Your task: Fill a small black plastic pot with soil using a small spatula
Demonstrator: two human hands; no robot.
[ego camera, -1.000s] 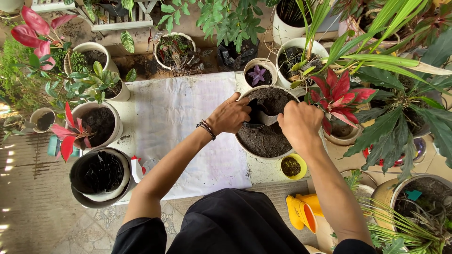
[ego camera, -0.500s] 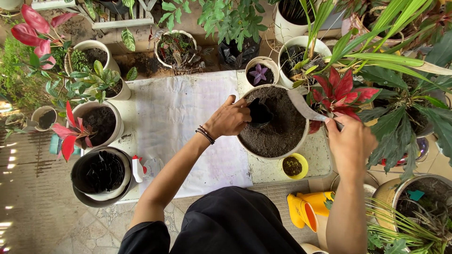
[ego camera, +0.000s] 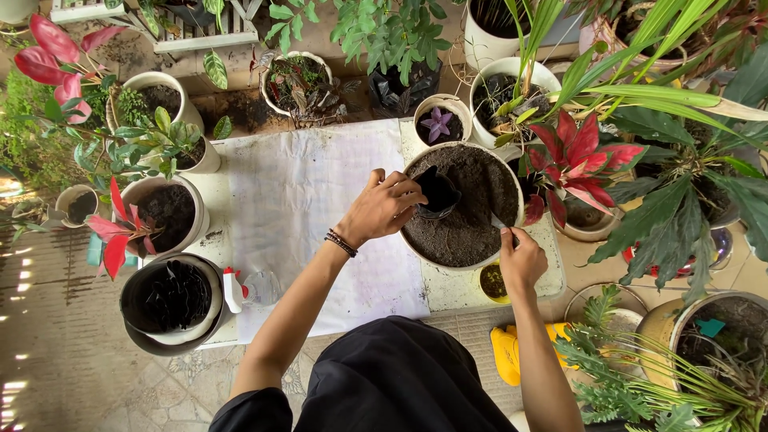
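We stand over a worktable [ego camera: 240,320] covered by a white sheet [ego camera: 312,216], ringed with potted plants. Our left hand [ego camera: 384,206] is closed around a small black nursery pot [ego camera: 438,192], fingers wrapped on its near side, holding it tilted over the large white pot of soil [ego camera: 460,208]; the black pot sits at the fingertips, just above the soil surface near the big pot's left rim, likely so spilled soil falls back in. Our right hand [ego camera: 520,258] rests at the big pot's near right rim, fingers curled around the handle of a grey trowel [ego camera: 498,225]; only a bit of the tool shows beyond the knuckles, its blade toward the soil. A small yellow cup [ego camera: 492,282] sits just below that hand on the table. A red-leaved plant [ego camera: 572,164] crowds the right rim. At left, a dark tub holding stacked black pots [ego camera: 172,296] stands well apart, a spray bottle [ego camera: 234,290] beside it.
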